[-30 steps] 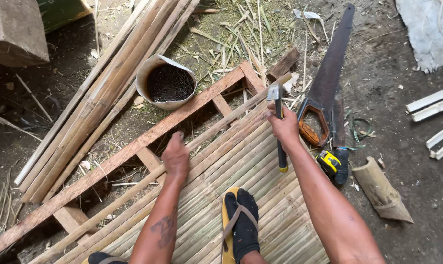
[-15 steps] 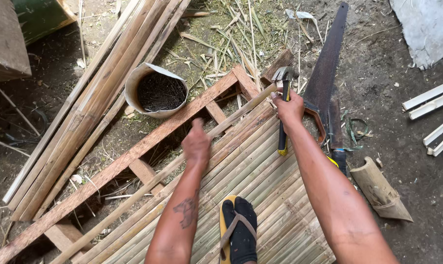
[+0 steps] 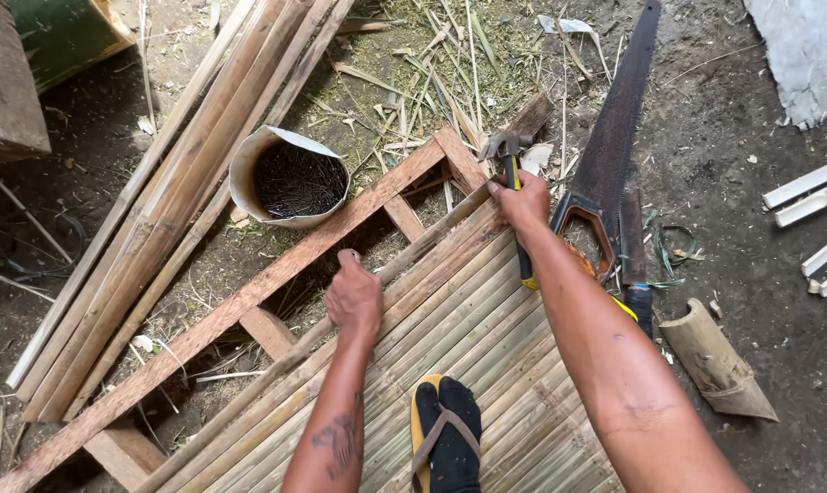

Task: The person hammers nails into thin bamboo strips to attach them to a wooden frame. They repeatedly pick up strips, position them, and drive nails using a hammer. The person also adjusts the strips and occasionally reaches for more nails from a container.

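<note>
Head view looks down on a person crouched over a panel of bamboo slats (image 3: 450, 338) laid across a reddish wooden frame (image 3: 277, 274) on the dirt floor, one sandalled foot (image 3: 445, 434) planted on the slats, seemingly to pin them flat. Right hand (image 3: 520, 199) is wrapped shut around the handle of a hammer (image 3: 509, 160), fingers (image 3: 500, 192) curled tight just below the head, which points away from the body above the far edge of the slats; that choked-up grip looks suited to short, controlled taps. Left hand (image 3: 354, 294) rests on the outermost slat where it meets the frame, fingers pinched together at the tip near the rail; whether they hold a nail is too small to tell. Beyond the left fingers sits a round container of dark nails (image 3: 295, 178), within easy reach. Just right of the right fingers lies a handsaw (image 3: 614, 137), and a cut bamboo piece (image 3: 715, 361) lies farther right on the ground.
</note>
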